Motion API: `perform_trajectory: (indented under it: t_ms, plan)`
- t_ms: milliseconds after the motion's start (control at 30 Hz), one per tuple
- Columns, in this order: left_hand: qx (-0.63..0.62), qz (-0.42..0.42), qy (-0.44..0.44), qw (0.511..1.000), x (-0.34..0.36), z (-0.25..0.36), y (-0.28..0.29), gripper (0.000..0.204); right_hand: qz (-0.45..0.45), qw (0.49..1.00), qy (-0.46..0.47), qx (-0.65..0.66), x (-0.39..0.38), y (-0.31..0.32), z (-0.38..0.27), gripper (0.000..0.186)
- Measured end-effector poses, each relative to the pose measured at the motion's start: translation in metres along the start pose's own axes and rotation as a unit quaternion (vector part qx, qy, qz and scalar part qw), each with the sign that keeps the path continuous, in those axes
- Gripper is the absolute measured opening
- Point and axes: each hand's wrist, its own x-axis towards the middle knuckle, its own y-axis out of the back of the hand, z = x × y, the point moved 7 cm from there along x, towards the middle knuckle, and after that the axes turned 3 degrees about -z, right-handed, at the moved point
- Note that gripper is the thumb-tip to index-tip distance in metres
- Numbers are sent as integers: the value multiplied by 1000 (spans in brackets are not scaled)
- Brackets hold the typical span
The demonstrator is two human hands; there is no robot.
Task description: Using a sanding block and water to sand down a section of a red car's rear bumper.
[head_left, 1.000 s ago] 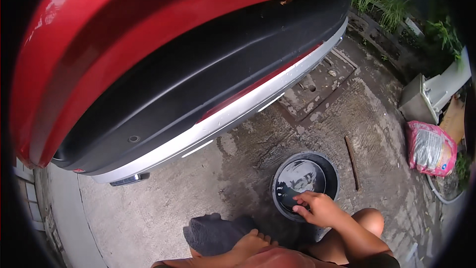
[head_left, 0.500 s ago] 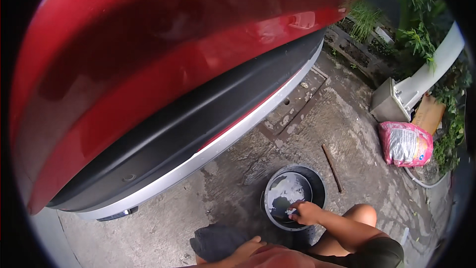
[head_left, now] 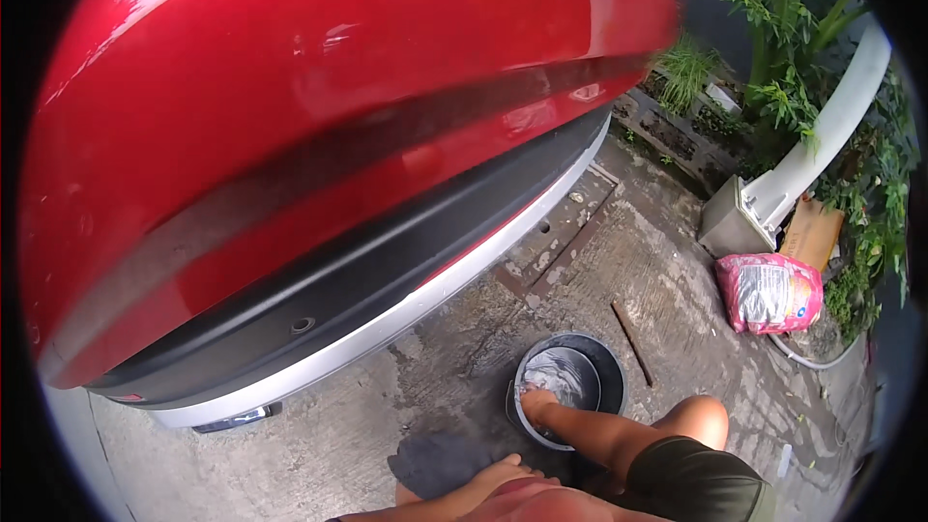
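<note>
My right hand is in the conveniently close bucket; whether its fingers or my left hand grasp anything, I can't tell.

Right hand low, forearm outstretched

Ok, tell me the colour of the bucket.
The bucket is dark grey; the head view shows it best.
</note>
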Motion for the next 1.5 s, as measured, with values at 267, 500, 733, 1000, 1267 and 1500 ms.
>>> perform_trajectory:
  t_ms: [267, 500, 733, 1000, 1267, 1500]
  plan:
    - [-64, -75, 123, 988, -9, 1, -21, 32, 144, 989, 40, -11, -23, 16, -11, 30]
    - [-33, -25, 322, 946, -32, 16, 62, 53, 72, 985, 134, -77, -48, 58, -3, 53]
    - [-73, -10, 493, 867, -85, 58, 123, 54, -13, 955, 277, -108, -40, 60, 29, 56]
    - [80, -102, 448, 885, -3, 51, 145, 63, -28, 908, 328, 260, -63, 129, 39, 37]
    - [-128, -166, 281, 937, 69, 0, 27, 55, -81, 838, 347, 414, -54, 123, 67, 26]
    - [-250, -134, 376, 882, 50, -39, 14, 58, -8, 963, 253, 93, -7, 79, 116, 33]
